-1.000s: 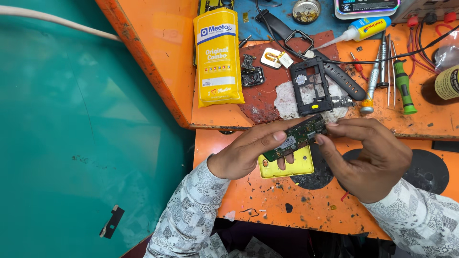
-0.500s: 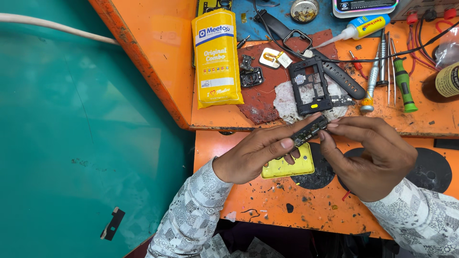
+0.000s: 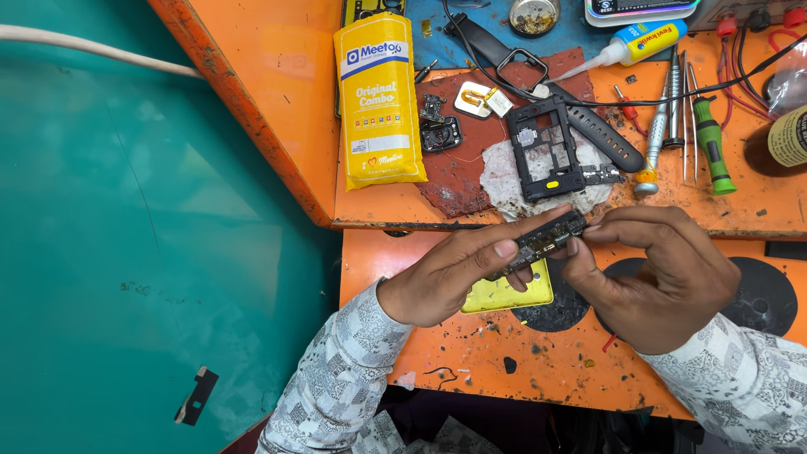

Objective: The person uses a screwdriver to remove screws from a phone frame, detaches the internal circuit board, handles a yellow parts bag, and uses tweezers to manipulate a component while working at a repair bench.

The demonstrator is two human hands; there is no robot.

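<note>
Room: orange workbench (image 3: 538, 370) with stains and scratches stood beside a teal floor (image 3: 126, 252); a higher orange shelf (image 3: 286, 92) carried the tools.
Left hand: left hand (image 3: 454, 273) came from the lower left in a patterned sleeve, fingers stretched forward, thumb and forefinger closed on the near end of a small dark circuit board (image 3: 545, 240).
Right hand: right hand (image 3: 660, 277) was curled, knuckles up, its fingertips pinching the far end of the same board.
Board position: it was held in the air between both hands, tilted, just above a yellow flat piece (image 3: 504, 294) that lay on the bench.
Hard to see: the underside of the board was hidden by the fingers; its small parts were too fine to make out.
On the shelf: black phone frame (image 3: 546, 151) lay on a white cloth, near a yellow packet (image 3: 378, 101), a glue bottle (image 3: 639, 42), a green screwdriver (image 3: 713, 143) and a black strap (image 3: 588, 126).
Cut off: a grey device at the top edge was only partly in view.
</note>
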